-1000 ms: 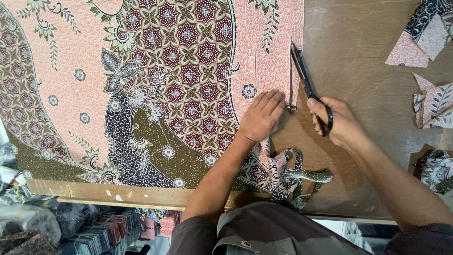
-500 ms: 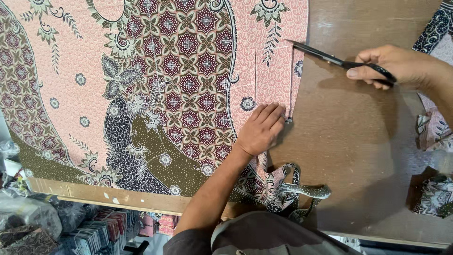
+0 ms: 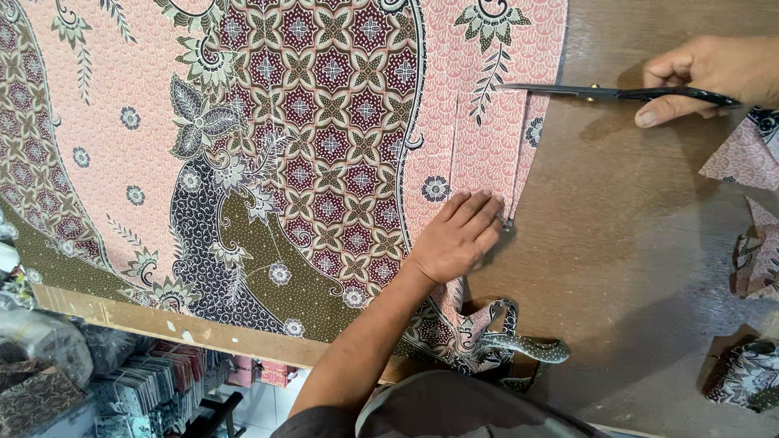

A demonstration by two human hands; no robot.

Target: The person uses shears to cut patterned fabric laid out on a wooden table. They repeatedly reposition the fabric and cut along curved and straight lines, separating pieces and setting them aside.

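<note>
A large pink batik cloth (image 3: 243,162) with maroon, olive and dark floral patterns lies spread over a brown wooden table (image 3: 633,268). My left hand (image 3: 456,235) rests flat on the cloth near its cut right edge, fingers together, pressing it down. My right hand (image 3: 706,75) is at the upper right, closed on the handles of black scissors (image 3: 584,92). The blades point left and their tip lies over the cloth's right edge. A narrow strip of cloth between two cuts runs from the blades down to my left fingertips.
Cut fabric scraps lie along the right side (image 3: 742,154) and at the lower right (image 3: 742,373). A crumpled cloth end (image 3: 503,341) hangs at the table's near edge. Below the table's left edge are bags and stacked goods (image 3: 138,389).
My right hand has carried the scissors up and to the right, away from my left hand, turning the blades to point left. My left hand stays on the cloth.
</note>
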